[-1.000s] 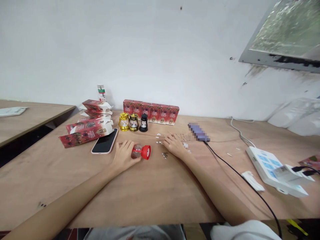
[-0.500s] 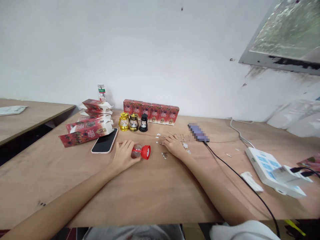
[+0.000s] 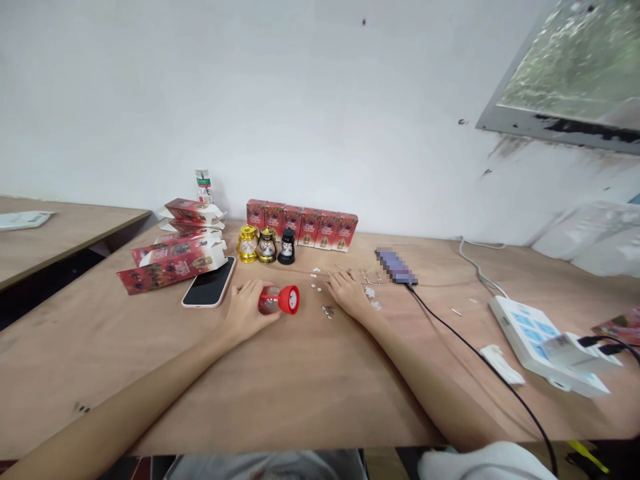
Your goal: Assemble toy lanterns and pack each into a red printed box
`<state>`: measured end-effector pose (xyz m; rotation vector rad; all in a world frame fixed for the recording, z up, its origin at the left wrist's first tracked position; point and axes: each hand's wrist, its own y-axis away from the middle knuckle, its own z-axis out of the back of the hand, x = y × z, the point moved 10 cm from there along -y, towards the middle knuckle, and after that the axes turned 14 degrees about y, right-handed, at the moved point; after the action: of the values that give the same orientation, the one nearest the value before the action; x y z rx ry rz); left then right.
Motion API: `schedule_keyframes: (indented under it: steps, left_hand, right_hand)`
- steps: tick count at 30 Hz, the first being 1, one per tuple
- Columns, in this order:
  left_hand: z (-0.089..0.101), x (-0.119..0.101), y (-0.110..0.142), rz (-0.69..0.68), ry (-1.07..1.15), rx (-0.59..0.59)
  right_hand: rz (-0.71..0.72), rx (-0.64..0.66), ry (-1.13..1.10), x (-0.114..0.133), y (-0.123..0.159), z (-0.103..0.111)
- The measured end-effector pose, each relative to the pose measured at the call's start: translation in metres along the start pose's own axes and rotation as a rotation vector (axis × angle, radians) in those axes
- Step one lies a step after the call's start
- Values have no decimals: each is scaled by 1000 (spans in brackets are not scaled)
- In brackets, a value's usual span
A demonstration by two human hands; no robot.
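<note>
My left hand [image 3: 247,310] is closed around a small red lantern [image 3: 273,300] with a clear globe. The lantern lies tilted on its side, its red base turned to the right and the white inside of the base showing. Right of it, my right hand [image 3: 347,292] rests on the table, fingers loosely spread and tips down, nothing visible in them. Small white discs [image 3: 319,289] lie just left of its fingertips. A little cluster of silver button cells [image 3: 328,311] sits between the two hands. Beyond them stand a gold lantern [image 3: 247,245], a bronze lantern [image 3: 267,245] and a black lantern [image 3: 287,247].
A row of red boxes [image 3: 310,227] stands by the wall. Opened red cartons [image 3: 175,263] lie at left beside a phone [image 3: 209,283]. Thin wire pieces and clear plastic bits [image 3: 370,292], another phone [image 3: 396,265] on a black cable, and a power strip [image 3: 545,343] are at right.
My right hand has drawn slightly to the right, leaving a small disc uncovered by its fingertips. The red lantern in my left hand has shifted a little left and up, its base turned more toward me.
</note>
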<state>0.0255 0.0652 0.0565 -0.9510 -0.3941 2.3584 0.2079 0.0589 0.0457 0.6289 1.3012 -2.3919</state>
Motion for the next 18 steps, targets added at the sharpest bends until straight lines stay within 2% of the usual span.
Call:
schedule_keyframes:
  steps: [5, 10, 13, 18]
  left_hand:
    - [2, 11, -2, 46, 260, -30]
    - [-5, 7, -3, 12, 264, 39]
    - [-7, 7, -2, 14, 248, 56]
    - [-10, 9, -1, 19, 214, 67]
  right_hand:
    - [-189, -145, -172, -10, -7, 43]
    - [-241, -393, -387, 6, -7, 95]
    - [-218, -429, -436, 18, -8, 105]
    - [-167, -443, -454, 25, -8, 109]
